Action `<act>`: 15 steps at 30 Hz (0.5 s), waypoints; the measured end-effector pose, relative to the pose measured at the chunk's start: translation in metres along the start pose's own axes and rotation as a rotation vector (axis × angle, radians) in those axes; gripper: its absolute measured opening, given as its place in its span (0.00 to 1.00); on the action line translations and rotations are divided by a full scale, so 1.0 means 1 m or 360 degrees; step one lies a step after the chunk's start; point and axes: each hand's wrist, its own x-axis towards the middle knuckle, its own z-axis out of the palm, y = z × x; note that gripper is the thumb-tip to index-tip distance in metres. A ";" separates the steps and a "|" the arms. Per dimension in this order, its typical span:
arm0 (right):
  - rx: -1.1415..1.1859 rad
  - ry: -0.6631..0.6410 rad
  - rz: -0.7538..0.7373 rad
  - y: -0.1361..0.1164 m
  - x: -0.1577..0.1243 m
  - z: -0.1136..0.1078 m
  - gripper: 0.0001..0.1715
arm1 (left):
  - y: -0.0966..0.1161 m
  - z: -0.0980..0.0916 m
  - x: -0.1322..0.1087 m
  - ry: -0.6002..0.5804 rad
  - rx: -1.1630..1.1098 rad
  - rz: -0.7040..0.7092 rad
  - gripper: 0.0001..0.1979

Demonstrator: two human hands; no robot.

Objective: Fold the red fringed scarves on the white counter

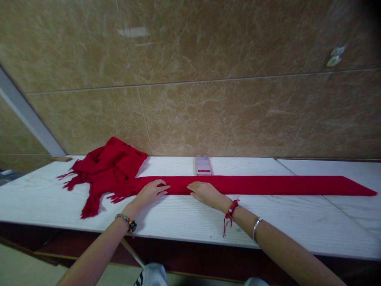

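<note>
A long red fabric strip [276, 185] lies flat along the white tabletop, its right end running to a slanted point. My left hand [150, 193] rests on the strip's left part, fingers stretched out and a little apart. On the same strip, a short way to the right, my right hand [206, 194] lies with its fingers extended and close together. Neither hand visibly grips the fabric. Left of my hands sits a crumpled red fringed scarf [110, 163]. It meets the strip's left end, and whether the two are one piece I cannot tell.
The white table [178, 218] stands against a tan marble-look wall [208, 115]. Behind the strip, by the wall, lies a phone-like flat rectangular object [203, 165]. Seams cross the tabletop at right. A wall fitting [335, 57] is at upper right.
</note>
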 end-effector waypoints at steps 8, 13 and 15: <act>-0.0209 -0.0047 -0.0119 0.004 0.003 0.005 0.17 | -0.016 -0.009 -0.013 -0.0065 0.0192 -0.0003 0.17; -0.0230 -0.0013 -0.0118 0.005 0.000 0.003 0.15 | -0.039 -0.023 -0.037 -0.0023 0.0364 -0.0157 0.19; -0.0250 0.0003 -0.0167 0.004 -0.002 0.004 0.16 | -0.043 -0.026 -0.047 0.0001 0.0386 -0.0173 0.20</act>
